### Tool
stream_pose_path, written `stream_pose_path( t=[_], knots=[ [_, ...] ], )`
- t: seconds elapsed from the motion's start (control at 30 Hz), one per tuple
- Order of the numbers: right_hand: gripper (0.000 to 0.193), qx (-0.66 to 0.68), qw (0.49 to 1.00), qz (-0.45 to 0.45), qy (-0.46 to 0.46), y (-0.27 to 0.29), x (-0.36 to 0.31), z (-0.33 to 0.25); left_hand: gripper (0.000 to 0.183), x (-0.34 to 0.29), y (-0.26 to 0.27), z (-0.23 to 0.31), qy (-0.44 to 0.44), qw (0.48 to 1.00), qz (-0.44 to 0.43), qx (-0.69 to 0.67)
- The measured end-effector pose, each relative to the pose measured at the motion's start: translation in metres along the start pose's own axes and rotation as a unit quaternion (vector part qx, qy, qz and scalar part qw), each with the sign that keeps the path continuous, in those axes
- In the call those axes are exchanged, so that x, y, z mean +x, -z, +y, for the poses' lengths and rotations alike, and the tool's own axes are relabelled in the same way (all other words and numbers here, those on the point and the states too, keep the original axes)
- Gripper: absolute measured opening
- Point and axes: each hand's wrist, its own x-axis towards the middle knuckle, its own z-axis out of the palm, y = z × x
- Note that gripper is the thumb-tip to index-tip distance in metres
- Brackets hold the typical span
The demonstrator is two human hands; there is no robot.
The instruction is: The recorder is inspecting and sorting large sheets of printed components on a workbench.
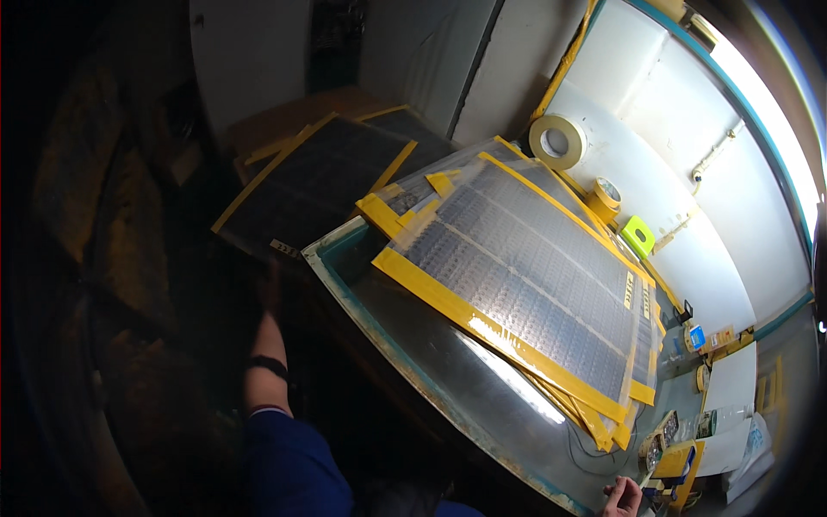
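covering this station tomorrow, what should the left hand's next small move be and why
Perhaps the left hand should take the near edge of the dark sheet with yellow borders, beside the pale label: it is extended toward that edge, though shadow hides whether it touches. The right hand is far off, beside the cluttered end of the bench.

A workshop, shown by the lit workbench (413, 336), tape rolls (605, 208) and taped sheets (517, 284)
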Motion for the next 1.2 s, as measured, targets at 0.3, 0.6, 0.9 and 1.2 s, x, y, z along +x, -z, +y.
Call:
stream_pose_path(
  t=[0.3, 0.6, 0.9, 1.2],
  knots=[
    [0.008, 0.092, 0.988, -0.061, -0.107, 0.0, 0.011, 0.005, 0.023, 0.027, 0.022, 0.042, -0.139, 0.954, 0.125, 0.235],
    [0.009, 0.16, 0.977, -0.081, -0.114, -0.007, 0.01, 0.013, 0.018, -0.253, -0.213, 0.332, -0.333, 0.786, -0.504, 0.13],
    [0.008, 0.204, 0.973, -0.051, -0.093, 0.0, 0.011, 0.01, 0.069, -0.512, -0.288, 0.317, -0.555, 0.395, -0.59, 0.434],
    [0.009, 0.233, 0.967, -0.059, -0.083, 0.005, 0.009, 0.009, 0.029, -0.513, -0.297, 0.302, -0.572, 0.396, -0.604, 0.388]
  ],
)
